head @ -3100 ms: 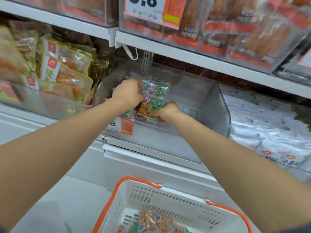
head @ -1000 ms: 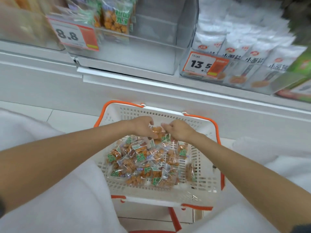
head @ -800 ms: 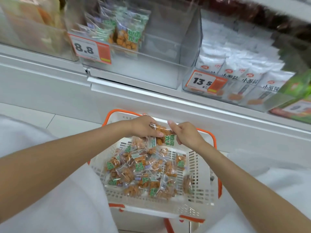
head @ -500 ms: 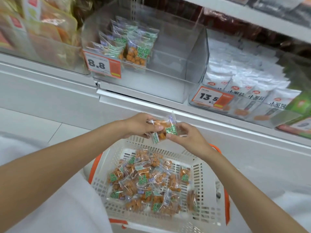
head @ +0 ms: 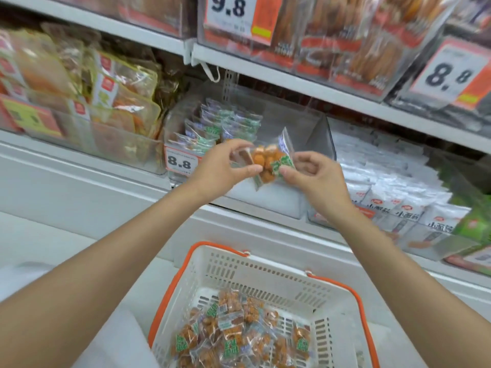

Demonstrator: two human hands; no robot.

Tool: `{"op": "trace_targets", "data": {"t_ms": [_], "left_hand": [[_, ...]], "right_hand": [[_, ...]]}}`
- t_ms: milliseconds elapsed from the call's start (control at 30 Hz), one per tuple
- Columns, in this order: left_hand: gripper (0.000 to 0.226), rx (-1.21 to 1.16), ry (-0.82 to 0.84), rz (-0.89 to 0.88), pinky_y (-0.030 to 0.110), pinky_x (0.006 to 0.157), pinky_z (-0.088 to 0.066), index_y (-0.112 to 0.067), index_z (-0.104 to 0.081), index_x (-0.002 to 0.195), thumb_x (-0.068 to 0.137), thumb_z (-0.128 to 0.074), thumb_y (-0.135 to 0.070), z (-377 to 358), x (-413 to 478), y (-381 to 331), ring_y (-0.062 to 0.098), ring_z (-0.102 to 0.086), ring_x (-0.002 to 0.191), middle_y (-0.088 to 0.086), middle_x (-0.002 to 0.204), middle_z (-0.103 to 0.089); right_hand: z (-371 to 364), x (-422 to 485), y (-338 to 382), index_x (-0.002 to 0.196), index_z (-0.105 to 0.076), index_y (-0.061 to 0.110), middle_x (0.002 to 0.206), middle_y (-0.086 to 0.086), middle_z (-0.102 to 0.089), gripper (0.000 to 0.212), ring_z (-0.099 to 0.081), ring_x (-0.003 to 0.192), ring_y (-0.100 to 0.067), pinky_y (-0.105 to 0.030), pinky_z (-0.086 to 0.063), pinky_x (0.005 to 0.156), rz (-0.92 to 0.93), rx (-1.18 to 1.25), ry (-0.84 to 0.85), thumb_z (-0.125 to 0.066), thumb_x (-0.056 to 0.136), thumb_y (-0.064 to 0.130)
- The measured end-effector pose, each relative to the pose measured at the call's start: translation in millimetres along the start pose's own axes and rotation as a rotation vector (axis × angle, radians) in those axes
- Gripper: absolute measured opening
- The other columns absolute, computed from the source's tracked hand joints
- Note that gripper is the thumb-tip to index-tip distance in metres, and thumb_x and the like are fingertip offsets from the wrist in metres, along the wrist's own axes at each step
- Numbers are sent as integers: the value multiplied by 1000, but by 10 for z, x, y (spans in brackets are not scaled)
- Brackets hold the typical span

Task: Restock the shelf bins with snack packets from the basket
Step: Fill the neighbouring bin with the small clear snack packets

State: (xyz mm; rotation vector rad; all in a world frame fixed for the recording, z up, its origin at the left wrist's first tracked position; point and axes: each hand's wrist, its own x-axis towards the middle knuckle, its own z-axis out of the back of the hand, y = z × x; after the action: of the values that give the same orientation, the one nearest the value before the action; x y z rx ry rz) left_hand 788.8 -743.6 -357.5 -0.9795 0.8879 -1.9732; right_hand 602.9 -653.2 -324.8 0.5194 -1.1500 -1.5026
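Both hands, left hand (head: 223,166) and right hand (head: 313,173), pinch a snack packet (head: 268,163) with curled fingers, just in front of the clear bin (head: 316,134), above the basket (head: 260,272). Slippery film could escape so light a pinch, dropping the packet short of the bin.

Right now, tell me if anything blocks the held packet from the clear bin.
Only the front wall of the clear bin: the packet, pinched by the left hand and right hand, hangs before it. Stacked packets fill its left side only.
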Motion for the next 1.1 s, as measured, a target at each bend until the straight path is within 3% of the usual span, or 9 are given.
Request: {"op": "trace_targets", "data": {"t_ms": [133,233,300,400,600,667,767,1000,1100], "left_hand": [[70,727,-150,59,45,107,-33,-22,-41,141,85,-58,-61,248,54,300,24,-40,133,0,137,-51],[81,881,-98,174,47,115,-21,-14,-38,142,86,-29,-72,257,-3,442,26,-30,140,5,146,-43],[83,935,-88,153,47,116,-18,-13,-39,142,86,-21,-72,224,-25,472,26,-29,140,6,148,-41],[77,972,-98,107,47,116,-16,-14,-37,145,90,-25,-68,245,-57,477,25,-29,141,6,150,-38],[73,1006,-79,80,46,117,-14,-17,-33,147,93,-26,-66,262,-90,496,23,-26,143,7,154,-33],[74,1024,-75,83,47,117,-14,-17,-32,148,93,-27,-66,250,-92,499,24,-26,143,7,155,-32],[75,1028,-84,94,49,117,-14,-15,-33,147,93,-27,-66,230,-94,496,26,-27,142,9,153,-34],[76,1036,-91,110,49,117,-15,-15,-33,147,92,-23,-67,204,-74,470,27,-27,142,9,152,-35],[76,999,-97,119,50,118,-14,-15,-33,146,92,-25,-67,202,-95,466,26,-25,144,9,154,-33]], "right_hand": [[-135,466,246,97,-67,21,91,7,-72,22,-67,84,-8,-25,-53,77,82,-213,-40,-79,79,26],[-332,738,267,99,-66,16,88,4,-66,27,-60,82,-11,-20,-41,67,35,-393,15,-80,78,25],[-504,870,204,102,-67,11,92,-1,-63,31,-59,88,-17,-24,-40,68,-9,-526,139,-80,78,24],[-785,987,24,106,-66,6,106,-8,-65,32,-59,97,-22,-31,-47,78,-63,-623,246,-78,81,21],[-1002,1088,-230,96,-47,12,97,-7,-56,34,-55,86,-23,-30,-40,59,-227,-433,118,-76,81,17],[-994,1127,-271,91,-44,15,100,-11,-62,40,-64,91,-28,-38,-54,72,-308,-334,128,-80,77,19],[-976,1146,-307,100,-46,12,84,-10,-68,42,-71,88,-30,-47,-55,89,-391,-228,143,-81,78,19],[-941,1071,-230,113,-52,-1,87,-16,-68,51,-69,93,-34,-50,-54,90,-414,-172,153,-80,79,26],[-858,980,-178,121,-54,4,101,-8,-61,53,-64,101,-27,-40,-51,89,-327,-297,166,-76,83,34]]}}
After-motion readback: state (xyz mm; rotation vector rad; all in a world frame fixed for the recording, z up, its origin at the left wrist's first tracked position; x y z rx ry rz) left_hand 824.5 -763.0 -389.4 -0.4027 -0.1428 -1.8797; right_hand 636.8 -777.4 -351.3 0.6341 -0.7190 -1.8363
